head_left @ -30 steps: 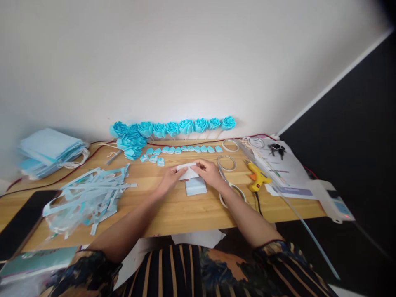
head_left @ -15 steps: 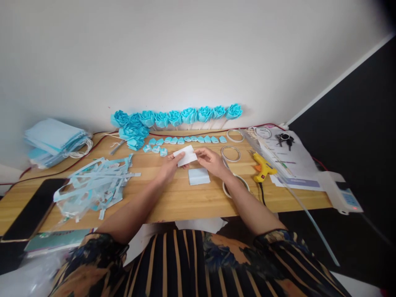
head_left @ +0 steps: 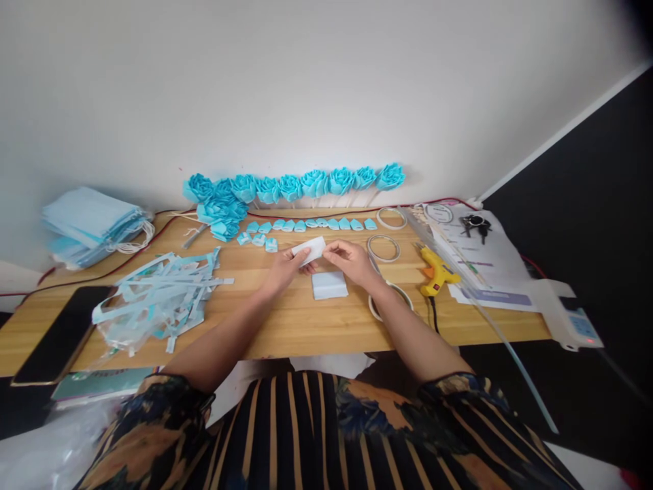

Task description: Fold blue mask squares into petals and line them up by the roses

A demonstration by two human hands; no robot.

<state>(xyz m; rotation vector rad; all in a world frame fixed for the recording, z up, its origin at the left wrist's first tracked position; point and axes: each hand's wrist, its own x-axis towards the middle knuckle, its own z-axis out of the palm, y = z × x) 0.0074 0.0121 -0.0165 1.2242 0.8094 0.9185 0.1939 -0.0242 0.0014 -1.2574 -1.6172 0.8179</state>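
A small white piece of sheet [head_left: 310, 251] is held above the table between both hands. My left hand [head_left: 288, 265] pinches its left part, thumb on top. At the right end, my right hand [head_left: 348, 260] has its fingertips closed on the edge. Just below the hands a stack of pale blue squares [head_left: 329, 285] lies on the wood. Behind them are rows of small folded blue pieces [head_left: 311, 223]. Blue flowers on sticks [head_left: 314, 184] lean along the wall.
Cut strips [head_left: 153, 299], a phone [head_left: 58, 333] and a stack of blue sheets [head_left: 92, 221] lie left. To the right are tape rolls [head_left: 383, 248], a yellow glue gun [head_left: 437, 271], keys [head_left: 476, 224], papers [head_left: 494, 262] and a white power strip [head_left: 571, 316].
The white piece looks narrower and more tilted than before, with its right end still at my right fingertips. The whole view has shifted slightly.
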